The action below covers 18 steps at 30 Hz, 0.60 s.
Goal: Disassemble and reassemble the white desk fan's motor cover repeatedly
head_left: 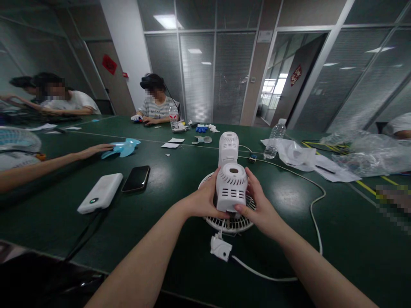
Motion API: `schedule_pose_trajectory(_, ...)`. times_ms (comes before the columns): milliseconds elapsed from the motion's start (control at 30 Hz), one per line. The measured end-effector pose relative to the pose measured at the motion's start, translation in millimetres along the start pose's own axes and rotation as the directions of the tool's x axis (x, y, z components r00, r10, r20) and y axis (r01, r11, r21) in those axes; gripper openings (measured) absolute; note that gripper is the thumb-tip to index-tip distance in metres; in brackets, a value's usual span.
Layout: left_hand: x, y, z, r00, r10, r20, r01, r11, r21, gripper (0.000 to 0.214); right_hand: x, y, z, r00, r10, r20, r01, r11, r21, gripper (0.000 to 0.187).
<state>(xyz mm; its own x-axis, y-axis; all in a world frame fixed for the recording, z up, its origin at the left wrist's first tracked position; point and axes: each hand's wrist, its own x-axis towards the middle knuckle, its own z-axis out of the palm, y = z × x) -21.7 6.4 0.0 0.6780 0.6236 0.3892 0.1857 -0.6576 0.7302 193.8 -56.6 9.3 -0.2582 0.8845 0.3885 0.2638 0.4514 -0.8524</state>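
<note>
White angular plastic box point(221, 248) sits toward the near edge of the smooth dark-green tabletop point(144, 233); thin white rubbery-looking cable point(316, 218) leaves it and loops right. Just beyond: round white ribbed grille point(244, 224). Above it, left hand point(205, 199) and right hand point(259, 209) grip a rounded white moulded-plastic housing point(231, 191) with slotted vents, one palm per side. Second white vented part point(228, 146) right behind; can't tell if joined. Toward the left edge: glossy white rounded-rectangle power bank point(101, 193), flat black glass-faced phone point(136, 178). Farther: co-worker's hand point(96, 149) on translucent blue curved-blade fan impeller point(124, 147). Clear ribbed plastic bottle point(275, 139) stands right, nearer the far edge.
</note>
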Motion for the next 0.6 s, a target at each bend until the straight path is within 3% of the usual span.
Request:
schedule_pose_trajectory(167, -2.3, 2.8, -8.5, 0.991, -0.095, 0.097, 0.099, 0.994, -0.040, 0.139, 1.2, 0.5, -3.8, 1.000, -0.020, 0.022, 0.020, 1.000, 0.004, 0.089)
schedule_pose_trajectory(600, 0.8, 11.3, -6.7, 0.995, -0.090, 0.038, 0.095, 0.982, -0.163, 0.118, -2.4, 5.7, -1.7, 0.998, -0.043, -0.054, 0.043, 0.999, 0.001, 0.092)
